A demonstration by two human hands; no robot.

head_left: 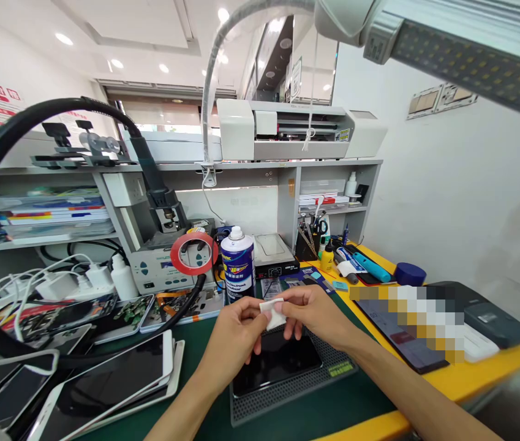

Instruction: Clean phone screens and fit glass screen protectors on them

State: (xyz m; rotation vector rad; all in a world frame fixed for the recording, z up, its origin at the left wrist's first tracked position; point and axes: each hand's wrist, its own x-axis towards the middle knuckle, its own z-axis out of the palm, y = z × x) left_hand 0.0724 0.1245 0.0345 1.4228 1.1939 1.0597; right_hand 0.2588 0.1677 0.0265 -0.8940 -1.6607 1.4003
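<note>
Both hands were together at the centre, over a phone: the left hand [240, 327] pinched one side of a small white pad [275, 314] between thumb and bent fingers, and the right hand [308, 311] gripped the other side the same way, its lower fingers hanging loosely. The pad was held in the air above the far part of the phone [282, 361]; whether it was paper or cloth could not be told. It looked light, soft and limp, the sort of thing best taken by its edges with the fingertips. The phone lay dark screen up, a little askew, on a grey perforated mat [278, 395]; judged by its gloss, it would be stiff, slippery and easily cracked, safest taken by its long side edges with no pressing on the glass. Under the mat, a green surface [356, 404] with yellow borders. Just beyond the hands, a spray can [238, 263] stood upright, with a red ring-shaped roll [177, 252] close by on its left. White-framed tablets [117, 383] lay stacked to the left; to the right, a dark flat device [406, 349] was partly masked by blurred blocks. A lamp [471, 73] hung overhead.
</note>
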